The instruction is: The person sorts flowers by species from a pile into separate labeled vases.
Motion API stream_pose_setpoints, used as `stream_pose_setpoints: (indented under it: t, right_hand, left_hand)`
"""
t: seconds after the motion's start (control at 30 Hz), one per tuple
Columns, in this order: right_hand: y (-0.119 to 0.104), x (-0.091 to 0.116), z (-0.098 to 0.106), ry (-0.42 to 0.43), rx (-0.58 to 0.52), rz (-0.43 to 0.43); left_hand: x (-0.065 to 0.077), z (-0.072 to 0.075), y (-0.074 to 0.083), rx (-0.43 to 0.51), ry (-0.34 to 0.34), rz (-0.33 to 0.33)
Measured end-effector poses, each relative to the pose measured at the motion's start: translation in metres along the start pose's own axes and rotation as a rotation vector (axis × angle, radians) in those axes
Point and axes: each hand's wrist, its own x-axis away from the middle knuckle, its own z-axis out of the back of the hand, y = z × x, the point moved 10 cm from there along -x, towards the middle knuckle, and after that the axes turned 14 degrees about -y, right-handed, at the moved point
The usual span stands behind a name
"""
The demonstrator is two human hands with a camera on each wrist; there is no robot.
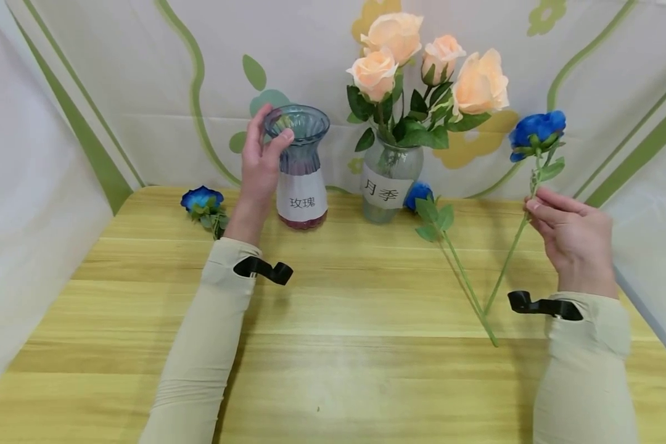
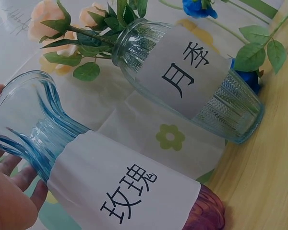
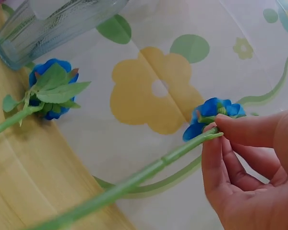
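Observation:
My left hand (image 1: 261,165) grips the neck of a blue-tinted glass vase (image 1: 301,163), thumb at the rim and fingers behind it. The vase stands upright, with a white paper label (image 2: 127,184) round its middle and a purplish base. Between thumb and fingertips my right hand (image 1: 578,239) pinches the green stem of a blue artificial flower (image 1: 538,131), held upright with its bloom above the hand. Its stem slants down to the left, overlapping another stem in the head view. That second blue flower (image 3: 53,88) lies on the table, its bloom beside the clear vase.
A clear glass vase (image 1: 374,213) with a white label holds several peach roses (image 1: 480,83) and green leaves at the back. Left of my left hand lies another blue flower (image 1: 202,200) on the wooden table (image 1: 333,370). A patterned curtain (image 1: 161,135) hangs behind.

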Motion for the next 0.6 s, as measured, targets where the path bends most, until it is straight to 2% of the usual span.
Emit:
stream_pose_setpoints:
  t: [0.3,0.6]
  right_hand:
    - [-0.001,0.001,-0.016,-0.031,-0.074,0.043]
    - [-0.007,0.002,-0.031,-0.02,-0.138,0.134]
  left_hand:
    - [0.0,-0.001,0.001,-0.016,0.003,-0.011]
    - [0.001,-0.001,0.001,0.001,0.003,-0.005]
